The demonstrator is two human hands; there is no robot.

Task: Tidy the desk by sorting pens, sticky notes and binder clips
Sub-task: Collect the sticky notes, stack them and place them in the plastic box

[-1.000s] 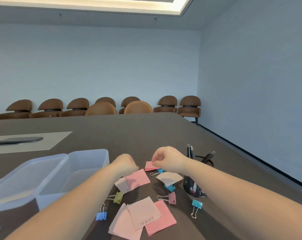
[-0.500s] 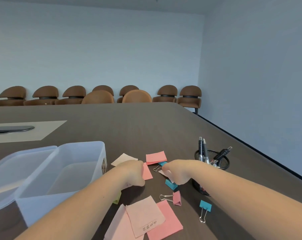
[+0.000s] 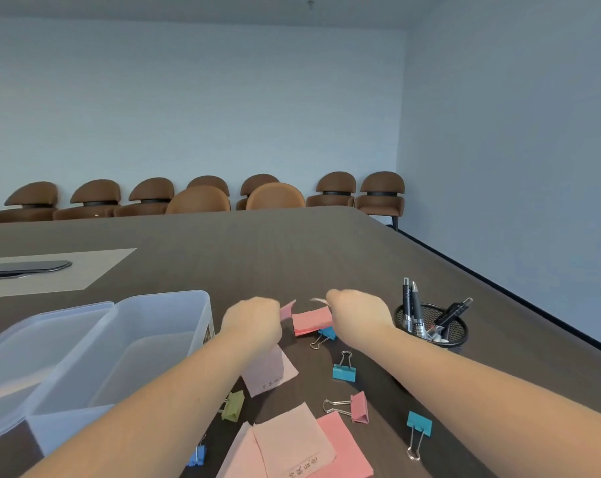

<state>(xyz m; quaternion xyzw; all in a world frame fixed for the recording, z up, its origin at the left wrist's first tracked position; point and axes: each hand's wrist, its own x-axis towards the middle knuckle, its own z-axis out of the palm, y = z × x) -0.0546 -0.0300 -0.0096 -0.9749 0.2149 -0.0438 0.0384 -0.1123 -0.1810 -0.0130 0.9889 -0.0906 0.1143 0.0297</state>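
Observation:
My left hand (image 3: 252, 320) is closed on a pink sticky note (image 3: 288, 310) and held just above the desk. My right hand (image 3: 357, 313) pinches a pale sticky note (image 3: 318, 301) beside it. Between and below them lies a pink sticky pad (image 3: 311, 320). More notes lie nearer me: a pale pink one (image 3: 271, 372) and a pink pile (image 3: 292, 446). Binder clips are scattered around: teal (image 3: 343, 370), pink (image 3: 359, 407), teal (image 3: 419, 424), green (image 3: 233, 405), blue (image 3: 197, 455) and a blue one (image 3: 326, 334) under the pad. A black mesh cup (image 3: 433, 327) holds pens (image 3: 411, 305).
A clear plastic box (image 3: 147, 343) stands open at the left with its lid (image 3: 33, 353) beside it. A dark flat device (image 3: 26, 267) lies on a beige mat (image 3: 68, 270) at the far left. Brown chairs (image 3: 202, 198) line the far edge of the desk.
Both hands have lifted off the desk and moved away from me, each raising a sticky note. The camera has tilted and the scene sits differently in frame.

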